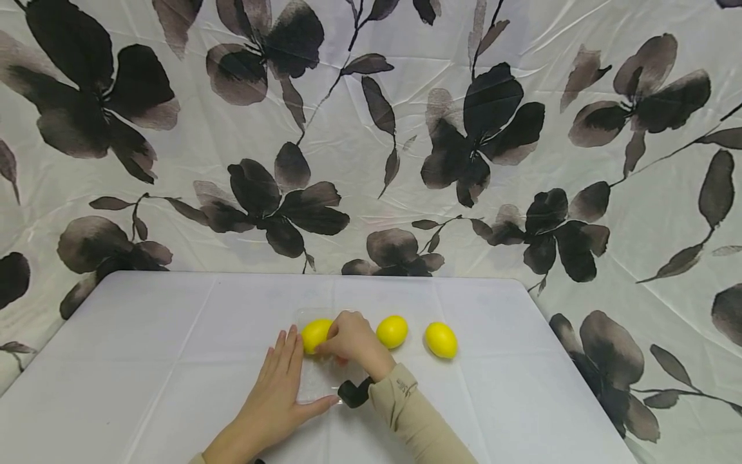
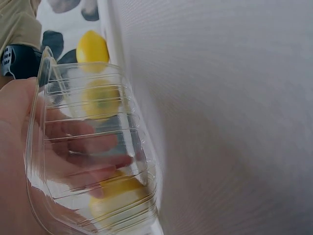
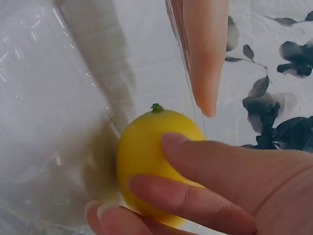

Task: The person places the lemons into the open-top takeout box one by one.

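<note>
Pinching smooth oval lemon (image 3: 144, 152): right hand (image 1: 355, 341); ribbed clear tray (image 2: 124, 129), probably plastic.

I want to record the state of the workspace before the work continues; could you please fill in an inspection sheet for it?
Surface: white tablecloth, fold creases visible.
Job's things: clear plastic container; left lemon at its far end, whether it touches the bottom unclear; middle lemon and right lemon on the cloth, to the right of it.
Clutter: nothing seen.
Left hand: along the container's left side, fingers straight.
Right hand: pinches the left lemon; black device at the wrist.
Cables: nothing seen.
Surroundings: floral fabric behind the table.
</note>
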Demonstrator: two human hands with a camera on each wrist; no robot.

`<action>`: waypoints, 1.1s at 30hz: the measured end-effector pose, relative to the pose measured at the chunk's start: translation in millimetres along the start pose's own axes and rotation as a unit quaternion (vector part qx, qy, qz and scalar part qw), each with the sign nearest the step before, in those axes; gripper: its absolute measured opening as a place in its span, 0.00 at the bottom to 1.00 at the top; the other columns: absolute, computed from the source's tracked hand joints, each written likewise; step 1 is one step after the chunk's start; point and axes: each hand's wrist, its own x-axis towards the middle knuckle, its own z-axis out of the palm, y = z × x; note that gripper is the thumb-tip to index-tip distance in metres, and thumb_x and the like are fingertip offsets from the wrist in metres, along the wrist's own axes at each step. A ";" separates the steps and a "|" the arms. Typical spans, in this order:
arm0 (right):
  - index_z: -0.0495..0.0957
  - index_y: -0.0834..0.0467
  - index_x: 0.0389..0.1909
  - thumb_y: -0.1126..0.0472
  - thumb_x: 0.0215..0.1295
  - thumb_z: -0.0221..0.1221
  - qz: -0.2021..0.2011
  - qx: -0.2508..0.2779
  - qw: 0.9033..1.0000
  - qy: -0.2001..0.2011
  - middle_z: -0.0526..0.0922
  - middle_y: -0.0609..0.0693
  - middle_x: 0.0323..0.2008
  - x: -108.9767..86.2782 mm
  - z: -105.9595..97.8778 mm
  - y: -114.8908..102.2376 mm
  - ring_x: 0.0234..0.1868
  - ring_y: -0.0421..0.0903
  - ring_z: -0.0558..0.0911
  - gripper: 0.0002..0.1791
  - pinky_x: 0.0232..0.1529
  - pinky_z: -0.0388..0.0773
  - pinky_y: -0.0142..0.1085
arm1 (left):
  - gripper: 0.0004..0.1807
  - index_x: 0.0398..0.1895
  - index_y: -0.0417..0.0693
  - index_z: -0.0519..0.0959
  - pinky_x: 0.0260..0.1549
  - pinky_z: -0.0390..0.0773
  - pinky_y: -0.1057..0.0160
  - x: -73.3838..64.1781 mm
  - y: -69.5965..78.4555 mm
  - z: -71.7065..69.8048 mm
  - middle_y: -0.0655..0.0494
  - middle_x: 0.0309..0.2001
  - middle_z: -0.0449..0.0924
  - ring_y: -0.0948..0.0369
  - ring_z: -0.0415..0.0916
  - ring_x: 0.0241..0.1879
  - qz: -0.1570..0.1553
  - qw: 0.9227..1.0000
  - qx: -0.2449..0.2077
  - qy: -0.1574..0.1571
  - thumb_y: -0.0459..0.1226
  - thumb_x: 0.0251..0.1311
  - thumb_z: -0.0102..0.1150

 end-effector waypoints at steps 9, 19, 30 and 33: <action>0.83 0.62 0.14 0.47 0.55 0.72 0.021 -0.006 1.000 0.003 0.79 0.54 0.10 4.5 1.8 0.8 0.13 0.51 0.81 0.23 0.12 0.67 0.28 | 0.68 0.75 0.28 0.48 0.73 0.43 0.41 0.7 0.6 0.7 0.36 0.78 0.38 0.41 0.36 0.77 0.000 1.000 0.000 0.003 0.75 0.50 0.54; 0.83 0.62 0.18 0.52 0.55 0.72 0.022 0.006 1.000 -0.019 0.78 0.49 0.10 7.8 4.5 3.8 0.09 0.42 0.75 0.19 0.13 0.74 0.29 | 0.67 0.75 0.28 0.49 0.73 0.43 0.41 0.1 1.5 0.0 0.37 0.78 0.37 0.41 0.35 0.77 -0.003 1.000 -0.005 -0.001 0.74 0.51 0.54; 0.85 0.62 0.20 0.56 0.55 0.72 0.015 0.014 0.999 -0.029 0.81 0.52 0.13 5.4 0.6 2.7 0.10 0.45 0.78 0.14 0.17 0.78 0.33 | 0.68 0.75 0.28 0.48 0.73 0.44 0.40 0.2 2.9 -0.5 0.37 0.78 0.37 0.41 0.36 0.77 0.000 1.000 -0.004 0.002 0.74 0.50 0.55; 0.85 0.63 0.20 0.58 0.54 0.73 0.014 0.012 0.999 -0.028 0.80 0.51 0.11 3.4 -1.0 1.5 0.11 0.45 0.79 0.13 0.15 0.76 0.31 | 0.68 0.75 0.28 0.49 0.72 0.44 0.40 0.1 2.9 -0.5 0.36 0.78 0.37 0.41 0.36 0.77 -0.001 1.000 -0.004 0.002 0.74 0.50 0.55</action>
